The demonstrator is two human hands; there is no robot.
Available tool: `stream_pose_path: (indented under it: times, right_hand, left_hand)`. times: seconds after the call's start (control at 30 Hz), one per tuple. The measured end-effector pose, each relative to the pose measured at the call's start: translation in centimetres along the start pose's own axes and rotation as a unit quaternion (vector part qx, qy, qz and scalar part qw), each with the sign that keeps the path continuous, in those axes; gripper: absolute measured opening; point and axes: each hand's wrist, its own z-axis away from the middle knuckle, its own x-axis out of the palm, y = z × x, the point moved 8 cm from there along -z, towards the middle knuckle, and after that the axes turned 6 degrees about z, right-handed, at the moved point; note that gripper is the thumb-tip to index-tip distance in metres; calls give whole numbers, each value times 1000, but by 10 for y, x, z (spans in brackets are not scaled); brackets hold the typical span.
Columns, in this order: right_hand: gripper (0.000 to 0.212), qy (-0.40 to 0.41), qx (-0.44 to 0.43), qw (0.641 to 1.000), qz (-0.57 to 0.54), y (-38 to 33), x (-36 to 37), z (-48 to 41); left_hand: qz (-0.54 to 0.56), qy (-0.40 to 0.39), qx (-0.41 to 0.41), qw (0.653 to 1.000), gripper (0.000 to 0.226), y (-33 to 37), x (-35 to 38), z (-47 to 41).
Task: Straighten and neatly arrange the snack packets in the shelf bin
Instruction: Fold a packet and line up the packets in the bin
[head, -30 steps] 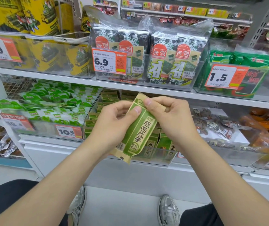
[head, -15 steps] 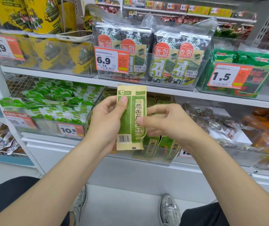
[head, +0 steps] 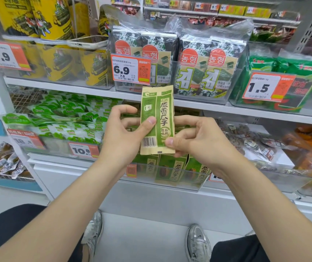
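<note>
Packet (head: 162, 110) upright above the bin (head: 181, 179): my left hand (head: 121, 137) pinches it from nine o'clock, my right hand (head: 198, 142) from four.

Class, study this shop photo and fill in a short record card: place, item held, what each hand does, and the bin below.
Place: shop, facing a snack shelf
Item held: green and tan snack packet, upright, barcode towards the camera
Hands: left hand pinches its left side, thumb on the front; right hand pinches its lower right edge
Bin below: clear bin with matching packets standing at its front
</note>
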Motion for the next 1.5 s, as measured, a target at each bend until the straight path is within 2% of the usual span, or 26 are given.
stream_pose_path:
  times: [0.1,0.17,0.27,0.33,0.43,0.53,0.63,0.73,0.8,0.87,0.97,1.07,1.1,1.17,1.23,1.33,1.4,1.5]
  right_hand:
    - [31,47,-5,999,3,-1,-3,0]
    - [21,60,-7,998,-9,-1,-6,1]
    - [12,37,-14,999,7,-3,-6,4]
    - [12,16,-5,1000,-5,-2,-5,6]
    - [21,-10,4,1000,-17,-2,-1,8]
    - [17,-11,-6,1000,-1,-5,2,8]
    - [14,-5,0,1000,-14,-4,3,7]
    - [19,20,-37,992,119,-6,-1,3]
    - [17,15,-82,970,226,-10,6,4]
    - [30,16,-140,950,277,-18,17,8]
    - [59,-38,-164,963,209,-22,31,9]
    - [63,-98,-123,983,99,-16,31,6]
    - [60,-85,-104,987,82,-12,27,3]
    - [46,-6,-87,994,63,-8,11,-4]
    - [26,58,-111,989,79,-12,-1,-9]
    - [22,50,-125,989,57,-12,-1,-11]
    - [17,94,-130,986,47,-14,-6,-12]
    - [15,192,-168,967,17,-21,-17,-11]
  left_hand:
    - [-83,-34,39,995,28,5,4,-1]
    - [-106,-81,35,990,41,5,10,-1]
    - [-153,-153,34,976,59,2,19,3]
    - [-188,-196,42,961,69,2,24,7]
    - [-205,-204,54,956,75,4,25,9]
    - [-208,-215,43,953,70,3,24,10]
    - [-214,-206,29,954,52,0,24,10]
    - [-187,-166,40,967,27,4,22,8]
    - [-202,-136,84,966,31,12,21,9]
    - [-242,-146,120,952,46,17,25,14]
    - [-267,-177,110,941,60,16,31,18]
    - [-185,-181,73,963,62,17,27,13]
    - [-142,-171,59,973,54,17,23,10]
    - [-92,-159,28,983,37,15,16,6]
    - [-45,-199,10,979,28,16,20,8]
    - [-14,-235,13,972,30,23,27,11]
    - [-62,-183,38,980,28,20,18,4]
    - [-180,-35,18,983,31,8,-15,-17]
